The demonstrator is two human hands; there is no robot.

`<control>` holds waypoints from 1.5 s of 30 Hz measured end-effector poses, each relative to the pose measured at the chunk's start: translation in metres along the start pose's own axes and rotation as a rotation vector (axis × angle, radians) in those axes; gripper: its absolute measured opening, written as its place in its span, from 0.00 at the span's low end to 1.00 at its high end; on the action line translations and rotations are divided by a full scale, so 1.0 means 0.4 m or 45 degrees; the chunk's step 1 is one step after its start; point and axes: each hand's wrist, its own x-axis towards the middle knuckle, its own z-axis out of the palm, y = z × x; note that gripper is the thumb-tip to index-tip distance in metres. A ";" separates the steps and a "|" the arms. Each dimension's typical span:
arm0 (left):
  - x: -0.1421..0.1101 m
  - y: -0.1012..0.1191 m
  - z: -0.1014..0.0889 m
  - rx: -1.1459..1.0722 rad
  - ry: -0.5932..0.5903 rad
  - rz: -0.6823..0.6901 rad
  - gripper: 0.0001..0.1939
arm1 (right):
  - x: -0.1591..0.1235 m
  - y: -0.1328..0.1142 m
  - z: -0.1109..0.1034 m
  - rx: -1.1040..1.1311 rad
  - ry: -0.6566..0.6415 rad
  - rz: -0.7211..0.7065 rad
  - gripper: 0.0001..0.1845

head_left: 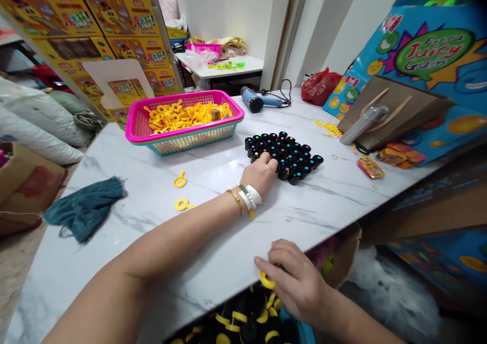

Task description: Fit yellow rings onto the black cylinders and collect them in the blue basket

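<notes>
Dot-topped black cylinders [300, 151]: standing packed together on the table [323, 202], to the right of the pink-rimmed basket [134, 126]; forming a cluster stretching longest from far left to near right.
Left hand [261, 172]: resting palm-down against the cluster's near left side, curling fingers narrowly; concealing its fingertips, so not possible to determine whether gripping a cylinder.
Right hand [294, 279]: pinching a yellow ring piece [267, 281] between thumb and fingers, hovering at the table's front edge; partly covering the piece.
Bearing, left: having most of the cluster lying ahead and to the right.
Bearing, right: having the cluster lying almost straight ahead, well apart, across bare tabletop.
Nearer hand: left, by a clear margin.
Blue bin [307, 331]: sitting below the table edge, close under the right hand; containing black pieces with yellow rims [239, 316].
</notes>
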 end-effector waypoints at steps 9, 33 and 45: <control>-0.195 0.028 -0.057 -0.483 -0.174 0.137 0.04 | 0.037 0.127 -0.122 0.545 0.319 1.085 0.13; -0.212 0.061 -0.065 -0.717 -0.346 -0.218 0.17 | 0.152 0.158 -0.125 0.941 -0.134 1.462 0.18; -0.207 0.064 -0.041 -0.709 -0.409 -0.135 0.09 | 0.134 0.157 -0.125 0.834 0.045 1.297 0.13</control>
